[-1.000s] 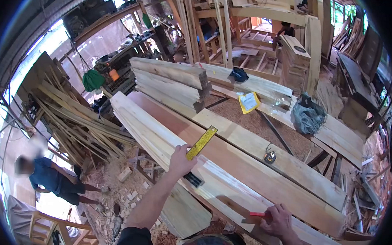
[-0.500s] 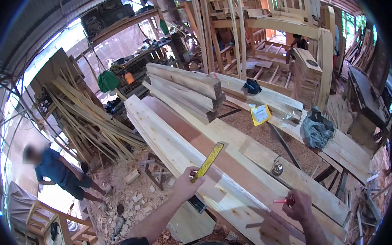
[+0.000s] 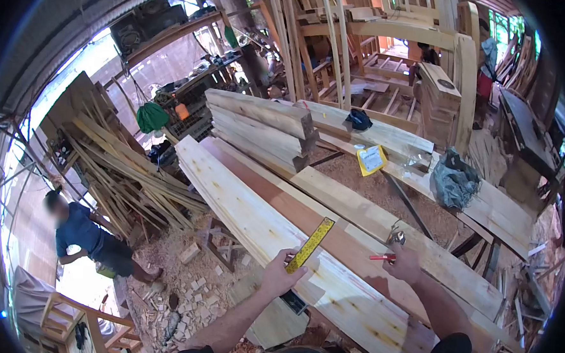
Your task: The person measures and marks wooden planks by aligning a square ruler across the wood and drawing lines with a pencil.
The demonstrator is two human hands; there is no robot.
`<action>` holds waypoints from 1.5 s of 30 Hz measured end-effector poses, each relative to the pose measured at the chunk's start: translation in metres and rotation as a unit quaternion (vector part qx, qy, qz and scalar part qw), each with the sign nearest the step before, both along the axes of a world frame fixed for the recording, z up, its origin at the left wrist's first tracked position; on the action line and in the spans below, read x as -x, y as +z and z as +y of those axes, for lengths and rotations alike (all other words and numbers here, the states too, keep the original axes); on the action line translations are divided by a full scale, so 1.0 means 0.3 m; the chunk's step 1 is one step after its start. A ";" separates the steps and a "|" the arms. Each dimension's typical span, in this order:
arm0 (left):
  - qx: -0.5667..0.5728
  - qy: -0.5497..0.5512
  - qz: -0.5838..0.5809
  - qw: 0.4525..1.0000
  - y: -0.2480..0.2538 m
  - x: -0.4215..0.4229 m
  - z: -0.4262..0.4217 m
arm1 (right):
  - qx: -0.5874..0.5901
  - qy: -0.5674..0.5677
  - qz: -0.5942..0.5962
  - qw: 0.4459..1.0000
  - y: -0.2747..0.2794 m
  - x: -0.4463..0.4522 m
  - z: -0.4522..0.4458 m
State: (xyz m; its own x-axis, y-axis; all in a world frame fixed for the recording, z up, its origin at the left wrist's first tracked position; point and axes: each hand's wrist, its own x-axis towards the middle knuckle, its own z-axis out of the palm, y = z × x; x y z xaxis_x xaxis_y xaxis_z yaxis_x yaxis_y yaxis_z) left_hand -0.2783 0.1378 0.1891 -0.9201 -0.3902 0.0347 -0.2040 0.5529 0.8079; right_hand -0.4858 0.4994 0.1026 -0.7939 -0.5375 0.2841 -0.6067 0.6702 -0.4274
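Observation:
My left hand is closed on a yellow ruler, which lies slanted over the pale plank. Just below that hand, at the plank's near edge, is a black rectangular piece; whether it joins the ruler I cannot tell. Closed around a red pen, my right hand is over the boards farther right. A tape measure rests on the far board, close to the right fingertips and partly hidden by them.
Thick beams are stacked behind the planks. A yellow packet and a grey-green plastic bag lie on the farther boards. A person stands at left near wood strips. Offcuts litter the floor.
My right hand has moved forward and left with the red pen, up to the tape measure. My left hand and the ruler have shifted slightly right. The person at left has turned.

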 end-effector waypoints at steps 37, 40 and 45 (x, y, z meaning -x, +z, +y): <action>-0.098 -0.060 0.067 0.991 -0.002 0.188 0.268 | 0.222 -0.105 -0.400 0.883 0.131 -0.040 -0.011; -0.247 -0.039 0.141 0.958 0.173 0.122 0.085 | 0.191 -0.099 -0.402 0.890 -0.019 0.020 0.080; -0.121 -0.039 0.395 0.910 0.884 -0.115 -0.019 | 0.145 -0.138 -0.394 0.897 -0.134 0.010 0.135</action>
State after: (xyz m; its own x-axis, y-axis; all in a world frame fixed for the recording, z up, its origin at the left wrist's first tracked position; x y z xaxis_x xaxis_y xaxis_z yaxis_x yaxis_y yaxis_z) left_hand -0.2438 0.1321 0.4542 -0.6704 -0.4081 0.6197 0.5262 0.3274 0.7848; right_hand -0.4889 0.5398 0.0625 -0.9006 -0.2847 -0.3284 0.1323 0.5402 -0.8311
